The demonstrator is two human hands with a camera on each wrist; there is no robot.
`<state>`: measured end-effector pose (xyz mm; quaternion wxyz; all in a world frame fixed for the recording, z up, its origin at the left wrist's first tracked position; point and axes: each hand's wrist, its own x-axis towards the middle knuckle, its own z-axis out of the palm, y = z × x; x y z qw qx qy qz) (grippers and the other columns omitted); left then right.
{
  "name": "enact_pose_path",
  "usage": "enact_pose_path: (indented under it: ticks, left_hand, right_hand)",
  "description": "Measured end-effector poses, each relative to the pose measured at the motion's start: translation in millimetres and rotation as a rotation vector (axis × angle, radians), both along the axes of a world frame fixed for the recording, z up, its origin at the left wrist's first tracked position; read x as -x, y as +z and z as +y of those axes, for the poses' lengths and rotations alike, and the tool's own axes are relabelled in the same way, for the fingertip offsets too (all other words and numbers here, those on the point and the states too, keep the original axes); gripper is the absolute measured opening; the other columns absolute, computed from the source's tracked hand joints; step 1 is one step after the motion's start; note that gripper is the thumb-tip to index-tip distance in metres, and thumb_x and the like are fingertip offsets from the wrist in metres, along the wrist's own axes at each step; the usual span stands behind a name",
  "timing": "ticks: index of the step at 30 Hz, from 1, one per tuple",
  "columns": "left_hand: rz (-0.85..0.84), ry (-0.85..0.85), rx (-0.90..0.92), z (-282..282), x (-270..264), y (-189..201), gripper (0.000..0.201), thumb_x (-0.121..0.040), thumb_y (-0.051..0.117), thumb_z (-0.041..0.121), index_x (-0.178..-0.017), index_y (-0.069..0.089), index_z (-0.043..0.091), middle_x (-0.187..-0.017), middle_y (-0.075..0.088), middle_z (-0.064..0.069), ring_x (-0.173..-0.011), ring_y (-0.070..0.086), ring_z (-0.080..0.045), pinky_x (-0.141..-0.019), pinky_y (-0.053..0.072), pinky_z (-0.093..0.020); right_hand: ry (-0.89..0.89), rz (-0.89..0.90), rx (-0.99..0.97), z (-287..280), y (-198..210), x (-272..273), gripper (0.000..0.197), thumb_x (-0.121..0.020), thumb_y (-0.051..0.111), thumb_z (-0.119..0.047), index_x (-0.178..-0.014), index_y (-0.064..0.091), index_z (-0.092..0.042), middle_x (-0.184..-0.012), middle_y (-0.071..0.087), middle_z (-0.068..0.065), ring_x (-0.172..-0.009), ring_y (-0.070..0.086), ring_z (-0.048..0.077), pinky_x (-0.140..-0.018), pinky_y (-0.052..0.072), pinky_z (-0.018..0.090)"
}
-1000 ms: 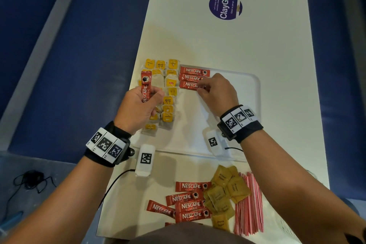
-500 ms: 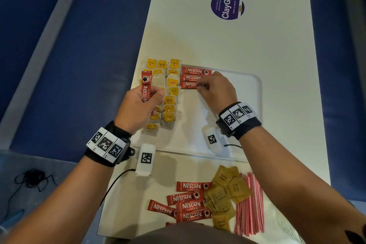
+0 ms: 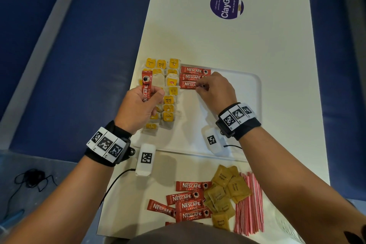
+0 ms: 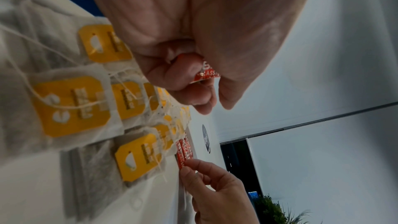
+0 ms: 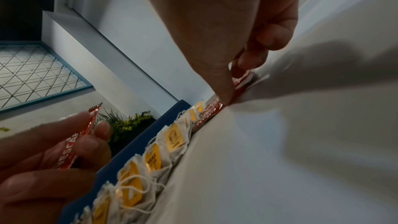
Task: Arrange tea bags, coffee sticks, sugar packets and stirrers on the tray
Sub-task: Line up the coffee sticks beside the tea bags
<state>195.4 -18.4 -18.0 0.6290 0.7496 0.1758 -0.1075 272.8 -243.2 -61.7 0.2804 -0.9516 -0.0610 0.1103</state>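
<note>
A white tray [image 3: 248, 93] lies on the table. Yellow-tagged tea bags [image 3: 171, 83] fill its left side in columns. Beside them lie three red Nescafe coffee sticks [image 3: 193, 70], stacked in a row. My right hand [image 3: 201, 87] pinches the right end of the nearest stick [image 3: 188, 85] flat on the tray; its thumb [image 5: 226, 94] presses that stick [image 5: 212, 108]. My left hand [image 3: 152, 98] hovers over the tea bags and grips another coffee stick [image 3: 147, 87] upright, also seen as the held stick [image 4: 207, 72]. The right hand's fingertips [image 4: 192, 166] touch the tray's sticks [image 4: 184, 151].
Near the table's front edge lie loose coffee sticks [image 3: 190, 202], brown sugar packets [image 3: 225, 190] and a bundle of red-striped stirrers [image 3: 249, 204]. A purple round sticker [image 3: 226, 5] marks the far table. Blue flooring [image 3: 89, 55] runs along the table's left edge, close to the tea bags.
My right hand has edged slightly away from me, nudging the third coffee stick up against the other two. The left hand keeps its stick in the same place.
</note>
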Motion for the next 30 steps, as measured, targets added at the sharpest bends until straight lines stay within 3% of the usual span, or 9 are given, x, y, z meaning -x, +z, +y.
enact_pose_path:
  ticks: [11, 17, 19, 22, 24, 28, 30]
  left_hand:
    - [0.006, -0.007, 0.016, 2, 1, -2, 0.012, -0.098, 0.065, 0.027, -0.095, 0.068, 0.016, -0.085, 0.071, -0.005, -0.053, 0.053, -0.013, -0.053, 0.048, -0.027]
    - [0.086, -0.069, 0.129, 0, 1, 1, 0.015, -0.103, 0.057, 0.025, -0.109, 0.064, 0.014, -0.078, 0.066, -0.001, -0.054, 0.05, -0.017, -0.056, 0.044, -0.031]
    - [0.127, -0.106, 0.175, -2, 3, 3, 0.01, -0.106, 0.049, 0.024, -0.111, 0.056, 0.019, -0.077, 0.066, -0.004, -0.055, 0.05, -0.021, -0.052, 0.038, -0.03]
    - [0.142, -0.17, 0.15, -6, 7, 6, 0.014, -0.107, 0.041, 0.018, -0.118, 0.05, 0.014, -0.078, 0.066, -0.007, -0.055, 0.051, -0.024, -0.046, 0.03, -0.029]
    - [0.144, -0.234, 0.125, -9, 10, 7, 0.015, -0.108, 0.04, 0.017, -0.118, 0.05, 0.013, -0.079, 0.067, -0.007, -0.056, 0.052, -0.025, -0.045, 0.03, -0.029]
    - [0.111, -0.369, 0.075, -13, 16, 5, 0.005, -0.106, 0.05, 0.018, -0.104, 0.055, 0.018, -0.082, 0.07, -0.004, -0.056, 0.056, -0.024, -0.043, 0.035, -0.026]
    - [0.084, -0.402, 0.055, -15, 20, 5, 0.006, -0.104, 0.055, 0.018, -0.098, 0.057, 0.019, -0.082, 0.071, -0.004, -0.056, 0.056, -0.023, -0.043, 0.036, -0.024]
  right_hand:
    - [-0.016, -0.007, -0.004, 2, 1, 2, 0.016, -0.094, 0.063, -0.03, -0.103, 0.077, -0.031, -0.102, 0.059, -0.001, -0.09, 0.059, 0.02, -0.077, 0.048, 0.033]
    - [-0.013, -0.017, -0.013, 3, 11, 4, 0.028, -0.096, 0.062, -0.034, -0.123, 0.069, -0.026, -0.113, 0.061, -0.001, -0.097, 0.06, 0.017, -0.079, 0.045, 0.03]
    - [-0.008, -0.035, -0.091, 6, 19, 7, 0.03, -0.095, 0.063, -0.033, -0.123, 0.069, -0.024, -0.112, 0.063, -0.003, -0.094, 0.059, 0.012, -0.082, 0.048, 0.03]
    - [0.014, -0.043, -0.278, 10, 39, 18, 0.021, -0.096, 0.066, -0.028, -0.116, 0.072, -0.023, -0.097, 0.064, -0.014, -0.078, 0.055, -0.008, -0.074, 0.042, 0.009]
    - [0.047, -0.026, -0.37, 12, 51, 27, 0.019, -0.097, 0.067, -0.028, -0.113, 0.073, -0.023, -0.09, 0.063, -0.02, -0.073, 0.054, -0.014, -0.07, 0.04, 0.006]
    - [0.078, 0.042, -0.476, 15, 57, 42, 0.016, -0.095, 0.069, -0.03, -0.109, 0.075, -0.026, -0.091, 0.071, -0.017, -0.059, 0.05, 0.001, -0.065, 0.046, 0.015]
    - [0.097, 0.086, -0.491, 13, 53, 49, 0.012, -0.094, 0.071, -0.027, -0.105, 0.076, -0.027, -0.09, 0.072, -0.016, -0.06, 0.051, 0.003, -0.066, 0.048, 0.019]
